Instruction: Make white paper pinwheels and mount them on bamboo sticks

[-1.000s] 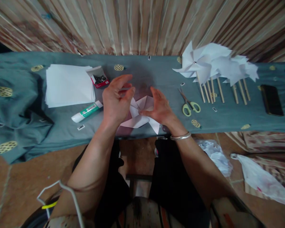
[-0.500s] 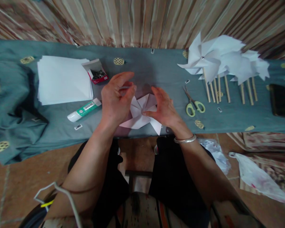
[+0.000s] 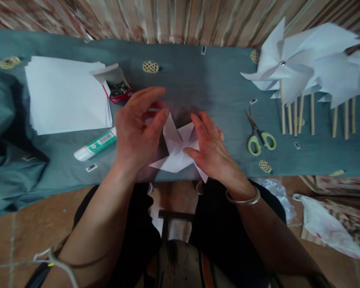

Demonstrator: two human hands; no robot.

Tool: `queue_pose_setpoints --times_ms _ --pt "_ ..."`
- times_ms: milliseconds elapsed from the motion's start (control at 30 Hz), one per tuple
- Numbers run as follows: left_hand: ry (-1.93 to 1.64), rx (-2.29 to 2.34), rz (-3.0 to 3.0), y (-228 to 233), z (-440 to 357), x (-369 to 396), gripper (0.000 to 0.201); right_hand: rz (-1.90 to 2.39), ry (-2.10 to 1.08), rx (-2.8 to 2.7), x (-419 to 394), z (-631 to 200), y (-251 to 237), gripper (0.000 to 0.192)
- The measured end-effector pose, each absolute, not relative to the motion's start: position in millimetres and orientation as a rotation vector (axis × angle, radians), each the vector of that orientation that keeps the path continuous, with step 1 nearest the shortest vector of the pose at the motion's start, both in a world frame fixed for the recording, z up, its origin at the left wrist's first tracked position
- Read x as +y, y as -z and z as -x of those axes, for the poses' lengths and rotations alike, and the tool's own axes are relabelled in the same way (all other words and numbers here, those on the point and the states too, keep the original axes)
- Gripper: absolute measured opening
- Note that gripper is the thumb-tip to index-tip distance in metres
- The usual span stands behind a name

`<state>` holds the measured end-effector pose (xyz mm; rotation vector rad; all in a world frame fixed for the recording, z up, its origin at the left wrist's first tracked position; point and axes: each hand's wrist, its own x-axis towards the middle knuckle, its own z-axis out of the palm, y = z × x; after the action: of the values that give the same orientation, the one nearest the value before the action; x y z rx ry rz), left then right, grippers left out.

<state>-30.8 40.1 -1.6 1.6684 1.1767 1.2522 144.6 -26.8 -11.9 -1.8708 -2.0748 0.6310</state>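
Observation:
A half-folded white paper pinwheel (image 3: 177,148) lies on the grey-green cloth at the table's near edge. My right hand (image 3: 211,150) presses its thumb on the pinwheel's middle, with its fingers over the right blades. My left hand (image 3: 138,126) hovers at the pinwheel's left side, its fingers bent and spread and touching a folded blade. Part of the paper is hidden under both hands.
A stack of white paper (image 3: 64,94), an open red box of pins (image 3: 115,86) and a glue tube (image 3: 94,144) lie to the left. Green-handled scissors (image 3: 258,134) and finished pinwheels on wooden sticks (image 3: 303,68) lie to the right. A plastic bag (image 3: 327,230) lies on the floor.
The view has moved closer and lower over the table. My two hands stay on the pinwheel, with the left hand's fingers nearer to the folded blade.

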Motion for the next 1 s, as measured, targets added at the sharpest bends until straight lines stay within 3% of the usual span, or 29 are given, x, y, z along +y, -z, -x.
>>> queue_pose_setpoints --times_ms 500,767,1000 --pt "-1.218 1.185 -1.634 -3 32 28 0.028 1.872 -0.696 -2.080 -31 -143 12 0.072" --pt "-1.261 1.181 -1.626 8 36 35 0.023 1.740 -0.775 -1.943 -24 -165 14 0.079" --pt "-1.301 1.149 -1.599 15 39 36 0.026 1.743 -0.714 -1.636 -24 -179 18 0.056"
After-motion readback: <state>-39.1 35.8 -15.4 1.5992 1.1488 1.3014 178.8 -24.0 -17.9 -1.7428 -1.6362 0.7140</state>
